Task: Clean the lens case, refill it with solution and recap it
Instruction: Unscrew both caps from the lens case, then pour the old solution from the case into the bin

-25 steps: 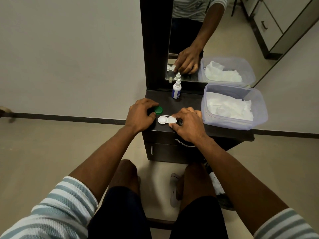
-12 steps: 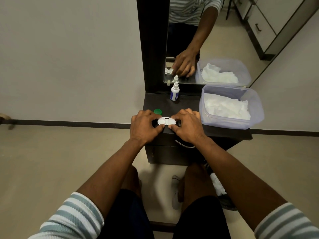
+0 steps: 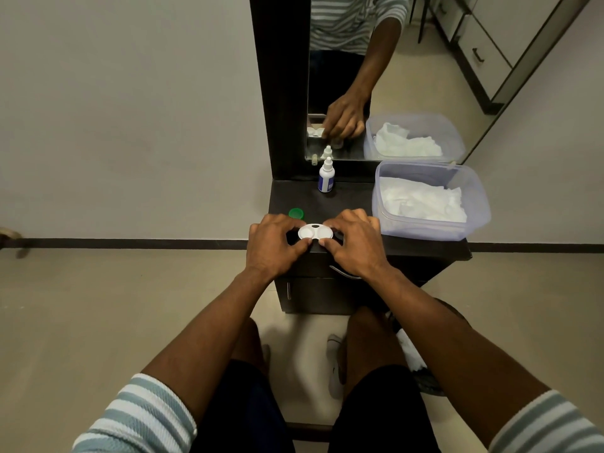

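Both hands pinch the white lens case (image 3: pixel 315 232) between them — left hand (image 3: pixel 273 245) on its left end, right hand (image 3: pixel 354 241) on its right. Just beyond the left knuckles sits a green cap (image 3: pixel 296 213); farther back stands the solution bottle (image 3: pixel 326 176) — a tissue tub (image 3: pixel 425 223) lies right of the right hand.

Smooth white plastic lens case (image 3: pixel 315 232)
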